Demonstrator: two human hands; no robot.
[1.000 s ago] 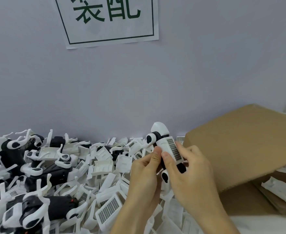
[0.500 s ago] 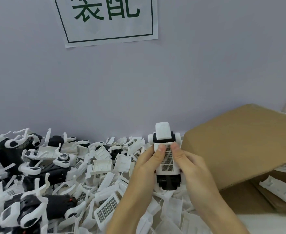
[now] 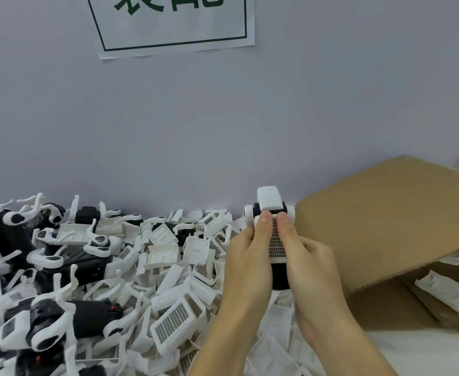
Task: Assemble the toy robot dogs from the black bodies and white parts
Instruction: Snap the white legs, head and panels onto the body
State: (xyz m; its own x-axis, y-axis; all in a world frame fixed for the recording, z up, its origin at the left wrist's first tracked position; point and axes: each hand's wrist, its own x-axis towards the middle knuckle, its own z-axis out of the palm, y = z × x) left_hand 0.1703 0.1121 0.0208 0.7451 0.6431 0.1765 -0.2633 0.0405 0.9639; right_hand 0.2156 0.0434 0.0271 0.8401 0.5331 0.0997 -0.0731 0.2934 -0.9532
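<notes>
Both hands hold one toy robot dog [image 3: 269, 202] upright above the pile, its white head at the top and black body below. My left hand [image 3: 250, 256] grips its left side and my right hand [image 3: 307, 261] its right side. Both thumbs press side by side on the white grille back cover [image 3: 276, 244] on the body. Loose white covers [image 3: 178, 322] fill the middle of the table. Black bodies with white legs [image 3: 87, 318] lie at the left.
An open cardboard box [image 3: 385, 213] stands at the right, with white parts [image 3: 445, 293] inside its lower opening. A grey wall with a paper sign [image 3: 174, 20] rises directly behind the pile.
The dog was turned from a tilted side-on pose to face straight up with the grille toward me. Both thumbs then slid up onto the grille cover.
</notes>
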